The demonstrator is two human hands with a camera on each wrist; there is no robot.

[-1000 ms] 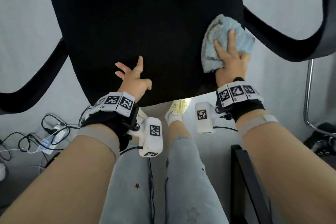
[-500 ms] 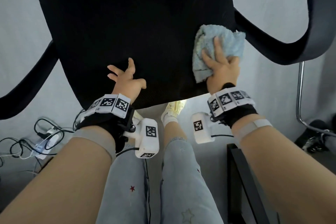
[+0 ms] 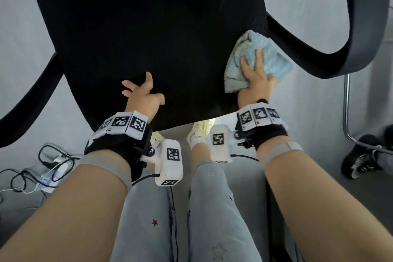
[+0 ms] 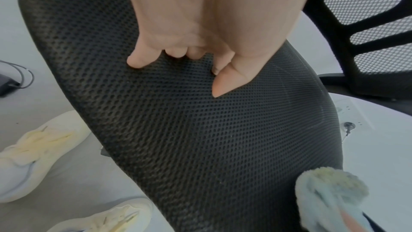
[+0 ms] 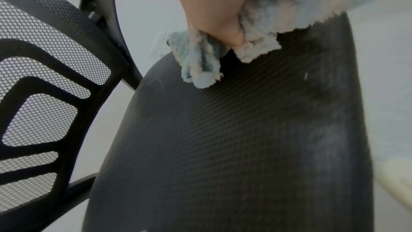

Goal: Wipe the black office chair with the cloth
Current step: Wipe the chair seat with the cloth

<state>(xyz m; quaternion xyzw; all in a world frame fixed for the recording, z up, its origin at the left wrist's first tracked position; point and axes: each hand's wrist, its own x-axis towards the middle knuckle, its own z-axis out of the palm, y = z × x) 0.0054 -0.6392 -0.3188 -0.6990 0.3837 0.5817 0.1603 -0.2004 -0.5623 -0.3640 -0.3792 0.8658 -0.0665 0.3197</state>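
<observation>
Cloth: bunched, pale blue, lying on right edge of the chair seat, partly overhanging.
Right hand: fingers clamped on cloth, pressing it down.
Left hand: fingers apart, tips braced on mesh, holding nothing.
Risk: cloth may slide off the edge, missing the mesh.
Risk: chair could roll if the brace slips.

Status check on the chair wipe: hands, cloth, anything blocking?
Right hand grips cloth on seat edge. Left hand fingertips brace seat. Nothing blocking.
</observation>
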